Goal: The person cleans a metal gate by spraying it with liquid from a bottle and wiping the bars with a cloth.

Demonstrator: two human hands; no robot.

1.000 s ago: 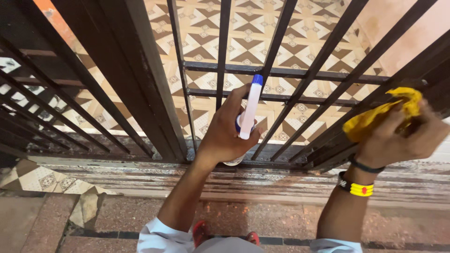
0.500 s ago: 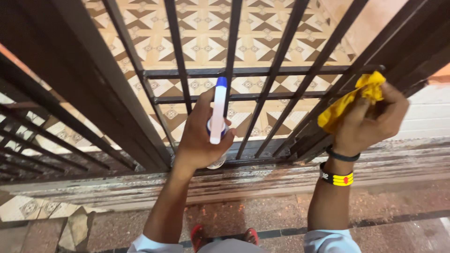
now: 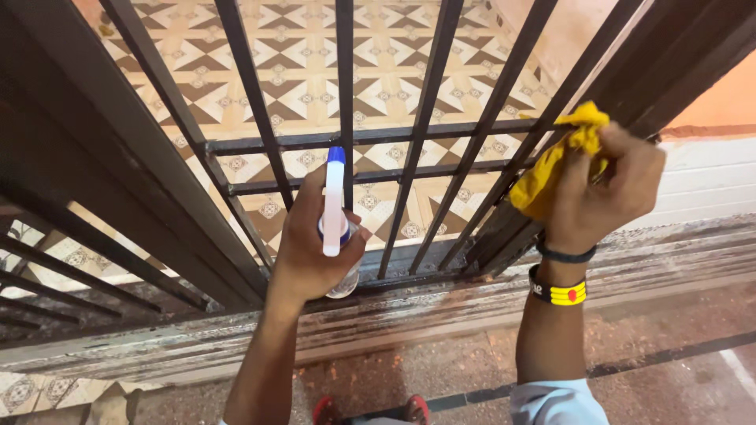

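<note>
The left hand (image 3: 303, 244) is wrapped tight around a spray bottle (image 3: 335, 208), its white head with a blue tip pointing to twelve o'clock at the dark metal gate (image 3: 425, 130), and the clear body showing below the fingers just above the gate's bottom rail. The right hand (image 3: 602, 185), at about three o'clock from the bottle, is closed on a bunched yellow cloth (image 3: 551, 161) and presses it against the slanting bars at the gate's right edge, so cloth and metal are touching. On that wrist sit a black band and a black-and-yellow wristband (image 3: 557, 290). Past the bars, from ten to one o'clock, lies a patterned tile floor (image 3: 299, 71); toward six o'clock runs a worn, streaked stone sill (image 3: 441, 307), with red footwear only partly seen at the frame's lower edge. By the look of it, the step in hand is wiping the right-hand bars while the bottle waits aimed at the middle ones. The next move would seem to call for a squeeze of the trigger toward the bars at twelve o'clock, then bringing the cloth across to them.
</note>
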